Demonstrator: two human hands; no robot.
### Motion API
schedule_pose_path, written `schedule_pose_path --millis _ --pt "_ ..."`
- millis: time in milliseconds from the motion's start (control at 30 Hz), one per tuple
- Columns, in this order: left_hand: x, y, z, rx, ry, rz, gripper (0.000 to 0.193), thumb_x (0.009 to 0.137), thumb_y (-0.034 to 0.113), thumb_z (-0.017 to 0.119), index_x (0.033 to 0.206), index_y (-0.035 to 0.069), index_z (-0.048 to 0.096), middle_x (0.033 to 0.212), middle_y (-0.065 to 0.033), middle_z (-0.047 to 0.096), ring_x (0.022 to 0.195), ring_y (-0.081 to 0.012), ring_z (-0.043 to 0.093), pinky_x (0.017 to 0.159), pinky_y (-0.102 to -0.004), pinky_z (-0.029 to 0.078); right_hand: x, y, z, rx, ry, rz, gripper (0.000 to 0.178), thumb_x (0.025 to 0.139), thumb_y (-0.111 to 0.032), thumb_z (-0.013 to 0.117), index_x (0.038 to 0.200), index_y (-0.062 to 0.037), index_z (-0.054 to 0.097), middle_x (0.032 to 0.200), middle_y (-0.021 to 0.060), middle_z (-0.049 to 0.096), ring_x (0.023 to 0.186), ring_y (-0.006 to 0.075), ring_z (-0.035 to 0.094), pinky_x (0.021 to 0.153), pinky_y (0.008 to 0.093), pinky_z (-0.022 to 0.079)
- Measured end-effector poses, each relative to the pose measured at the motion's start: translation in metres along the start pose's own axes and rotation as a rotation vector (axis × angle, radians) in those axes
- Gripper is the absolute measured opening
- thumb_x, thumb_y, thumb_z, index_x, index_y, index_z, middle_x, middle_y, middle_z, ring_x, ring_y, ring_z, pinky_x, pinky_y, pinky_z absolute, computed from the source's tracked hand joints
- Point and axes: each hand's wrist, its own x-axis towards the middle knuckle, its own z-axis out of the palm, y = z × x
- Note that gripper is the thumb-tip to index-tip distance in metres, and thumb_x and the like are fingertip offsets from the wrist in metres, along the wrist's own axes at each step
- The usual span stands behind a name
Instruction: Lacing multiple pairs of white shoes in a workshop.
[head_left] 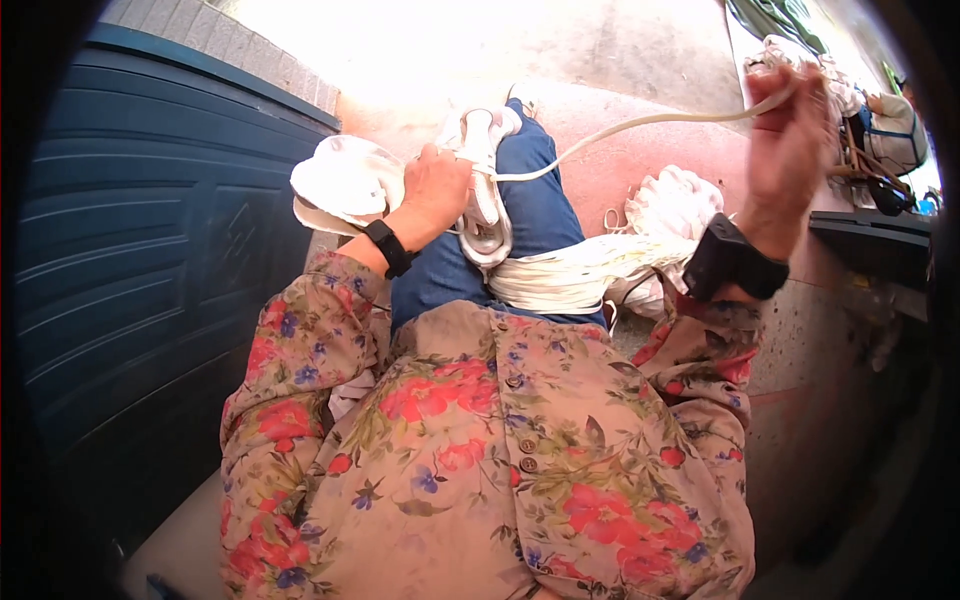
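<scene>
— What do the hands hold?
— The left hand (437, 190) is closed on a bundle of white cloth strip (485, 200) over the blue-clad knee (535, 190); the right hand (785, 150), raised, pinches one taut white strand (640, 122) running from that bundle.
— How many of each?
— Two hands, two black wristbands (388, 247), one strand, one white coil (570, 275) across the lap.
— And around them?
— A dark blue panelled door (150, 250) on the left, sunlit pink concrete floor (640, 170) ahead.

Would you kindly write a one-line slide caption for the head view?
Left hand pins white cloth strips on a knee while right hand pulls one strip taut.
</scene>
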Motion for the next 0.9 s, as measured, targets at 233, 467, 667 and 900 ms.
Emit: schedule_pose_path --millis 233,467,667,900 --pt "0.007 0.000 -0.007 0.346 -0.128 0.164 0.013 0.069 0.013 0.057 0.078 0.006 0.064 0.081 -0.0086 0.062 0.085 -0.0242 0.053 0.068 -0.0373 0.045 -0.030 0.058 0.001 -0.037 -0.095 0.456 0.028 0.090 -0.016 0.047 0.111 0.0018 0.046 0.073 0.0039 0.052 0.059 0.0098 0.053 0.057 0.0229 0.049" --pt "0.009 -0.006 -0.057 -0.994 0.105 -0.124 0.013 0.084 0.015 0.053 0.085 0.005 0.061 0.086 -0.0056 0.061 0.087 -0.0158 0.054 0.074 -0.0289 0.044 -0.098 0.098 0.017 -0.381 -0.221 0.884 0.018 0.084 -0.016 0.057 0.090 -0.0008 0.061 0.069 0.0033 0.057 0.053 0.0093 0.053 0.051 0.0201 0.044" --pt "0.013 -0.018 -0.079 -1.138 0.043 -0.108 0.020 0.087 0.019 0.053 0.099 0.003 0.056 0.066 0.0002 0.055 0.060 -0.0076 0.051 0.052 -0.0222 0.043 -0.155 0.166 0.031 -0.843 -0.613 0.679 0.019 0.078 -0.016 0.055 0.085 -0.0006 0.063 0.069 0.0162 0.061 0.063 0.0263 0.060 0.060 0.0340 0.045" --pt "-0.012 -0.030 0.001 -0.663 0.134 -0.049 0.017 0.084 0.013 0.051 0.092 -0.003 0.056 0.067 -0.0040 0.056 0.057 -0.0067 0.050 0.052 -0.0204 0.041 -0.167 0.191 0.045 -1.142 -0.677 0.304 0.018 0.076 -0.015 0.051 0.072 -0.0001 0.060 0.071 0.0187 0.056 0.070 0.0350 0.056 0.065 0.0426 0.044"
